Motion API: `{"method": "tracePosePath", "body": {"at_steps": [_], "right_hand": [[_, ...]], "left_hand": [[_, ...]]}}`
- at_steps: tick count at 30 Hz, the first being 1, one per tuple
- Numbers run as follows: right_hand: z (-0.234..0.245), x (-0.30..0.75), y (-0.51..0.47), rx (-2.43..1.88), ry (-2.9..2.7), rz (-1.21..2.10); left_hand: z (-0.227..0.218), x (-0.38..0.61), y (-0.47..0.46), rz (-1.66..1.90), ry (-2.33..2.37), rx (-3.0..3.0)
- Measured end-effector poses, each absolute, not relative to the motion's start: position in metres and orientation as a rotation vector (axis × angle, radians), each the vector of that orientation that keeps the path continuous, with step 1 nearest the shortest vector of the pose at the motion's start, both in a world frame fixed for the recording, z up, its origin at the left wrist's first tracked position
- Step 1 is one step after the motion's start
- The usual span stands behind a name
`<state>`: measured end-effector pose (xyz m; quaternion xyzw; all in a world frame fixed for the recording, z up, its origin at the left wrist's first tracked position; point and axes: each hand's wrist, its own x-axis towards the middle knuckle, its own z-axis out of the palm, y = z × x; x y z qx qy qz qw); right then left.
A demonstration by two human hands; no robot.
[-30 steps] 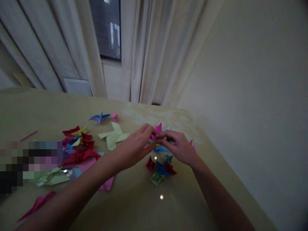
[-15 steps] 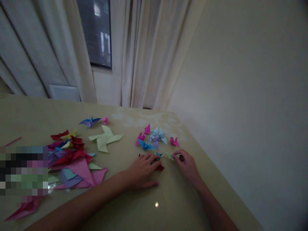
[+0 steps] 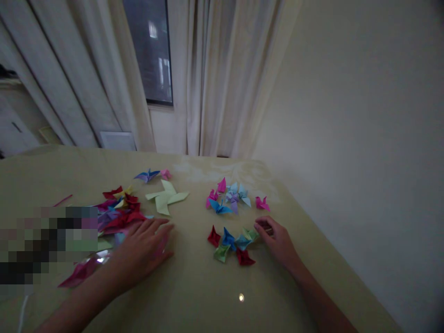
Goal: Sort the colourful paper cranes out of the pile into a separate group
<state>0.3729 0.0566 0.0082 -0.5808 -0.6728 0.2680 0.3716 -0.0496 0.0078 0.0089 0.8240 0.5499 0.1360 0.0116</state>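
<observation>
My left hand (image 3: pixel 142 249) lies flat with fingers spread on pink paper at the edge of a heap of coloured origami (image 3: pixel 116 212). My right hand (image 3: pixel 277 240) rests on the table with fingers curled, its fingertips touching a small green folded piece (image 3: pixel 250 234). That piece belongs to a cluster of small folded pieces (image 3: pixel 231 245) in red, blue and green between my hands. Whether the right fingers pinch the piece is unclear.
A second cluster of pink, blue and purple folded pieces (image 3: pixel 231 198) lies farther back. A pale green pinwheel (image 3: pixel 165 198) and a blue crane (image 3: pixel 147 175) lie beyond the heap. The yellow table (image 3: pixel 208 300) ends at curtains (image 3: pixel 215 78) and a wall on the right.
My left hand moved left from the small cluster onto the pink paper by the heap. My right hand set the green piece into the cluster. One second ago both hands pinched a piece together.
</observation>
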Motion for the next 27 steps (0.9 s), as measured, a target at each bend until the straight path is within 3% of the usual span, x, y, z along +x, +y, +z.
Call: {"method": "tracePosePath", "body": {"at_steps": [5,14,18,23,27], "right_hand": [[0.010,0.370,0.054,-1.444,-1.703,0.545],[0.019,0.339,0.024,-1.074,-1.884,0.033],[0.020,0.326,0.014,-0.902,-2.077,-0.033],[0.020,0.334,0.014,-0.597,-2.495,-0.082],[0.014,0.340,0.024,-0.635,-2.611,-0.113]], "left_hand": [[-0.009,-0.070,-0.009,0.433,1.676,2.425],[0.013,-0.030,0.006,0.267,1.565,2.235],[0.015,0.005,-0.003,0.307,1.408,2.145],[0.041,0.028,-0.024,0.289,0.883,1.945],[0.050,0.019,-0.026,0.297,0.859,2.083]]}}
